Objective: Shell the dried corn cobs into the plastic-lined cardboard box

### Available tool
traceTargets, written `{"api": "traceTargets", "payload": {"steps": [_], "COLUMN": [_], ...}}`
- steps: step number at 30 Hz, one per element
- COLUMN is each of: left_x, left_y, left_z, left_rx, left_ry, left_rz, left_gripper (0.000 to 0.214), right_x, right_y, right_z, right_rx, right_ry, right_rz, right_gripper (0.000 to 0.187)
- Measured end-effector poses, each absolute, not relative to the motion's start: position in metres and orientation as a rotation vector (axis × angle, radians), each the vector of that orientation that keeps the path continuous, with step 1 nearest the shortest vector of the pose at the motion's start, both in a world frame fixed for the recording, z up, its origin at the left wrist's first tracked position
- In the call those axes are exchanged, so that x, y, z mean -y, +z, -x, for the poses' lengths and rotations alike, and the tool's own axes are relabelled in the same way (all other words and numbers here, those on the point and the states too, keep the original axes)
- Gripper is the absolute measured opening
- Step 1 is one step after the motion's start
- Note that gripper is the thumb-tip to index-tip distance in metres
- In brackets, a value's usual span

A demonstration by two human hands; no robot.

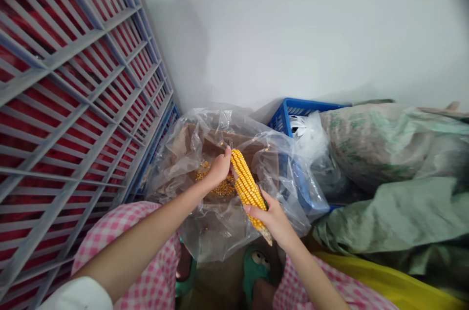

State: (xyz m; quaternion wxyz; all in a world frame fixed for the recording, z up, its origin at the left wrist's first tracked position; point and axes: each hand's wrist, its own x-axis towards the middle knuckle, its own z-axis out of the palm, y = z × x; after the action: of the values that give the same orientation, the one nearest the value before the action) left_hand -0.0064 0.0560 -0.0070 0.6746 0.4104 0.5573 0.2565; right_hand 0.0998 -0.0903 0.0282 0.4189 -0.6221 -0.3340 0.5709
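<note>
A dried yellow corn cob (247, 184) is held slanted over a cardboard box lined with a clear plastic bag (220, 222). My left hand (218, 169) is closed round the cob's upper end, thumb pressed on the kernels. My right hand (273, 219) is closed round the lower end, near the bare tip. Loose kernels (223, 187) lie in a small heap in the bottom of the box, under the left hand.
A grey grid rack (73, 80) with red behind it leans at the left. A blue plastic crate (293, 110) stands behind the box. Green woven sacks (395, 173) pile up at the right, above something yellow (384, 283). My knees in pink check and green slippers (252, 271) sit below.
</note>
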Motion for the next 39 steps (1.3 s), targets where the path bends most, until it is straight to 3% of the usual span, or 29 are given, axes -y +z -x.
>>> {"api": "traceTargets", "payload": {"steps": [6,12,28,32,39], "left_x": [-0.053,-0.049,-0.044,-0.047,-0.061], "left_y": [0.008,0.010,-0.003,0.005,0.003], "left_z": [0.005,0.002,0.002,0.001,0.003], "left_rx": [-1.205,-1.269,-1.557,-1.353,-1.318], "left_ry": [0.549,0.586,0.593,0.548,0.519], "left_rz": [-1.036,-0.851,-1.153,-0.825,-0.188], "left_gripper": [0.053,0.059,0.056,0.056,0.058], "right_x": [0.086,0.082,0.089,0.090,0.087], "right_y": [0.027,0.022,0.006,0.011,0.016], "right_z": [-0.097,-0.076,-0.065,-0.059,-0.051], "right_rx": [0.809,0.970,0.850,0.917,1.534], "right_ry": [1.416,1.204,1.224,1.156,0.733], "right_rz": [1.525,1.752,1.687,1.757,2.351], "right_gripper": [0.050,0.064,0.066,0.059,0.069]}}
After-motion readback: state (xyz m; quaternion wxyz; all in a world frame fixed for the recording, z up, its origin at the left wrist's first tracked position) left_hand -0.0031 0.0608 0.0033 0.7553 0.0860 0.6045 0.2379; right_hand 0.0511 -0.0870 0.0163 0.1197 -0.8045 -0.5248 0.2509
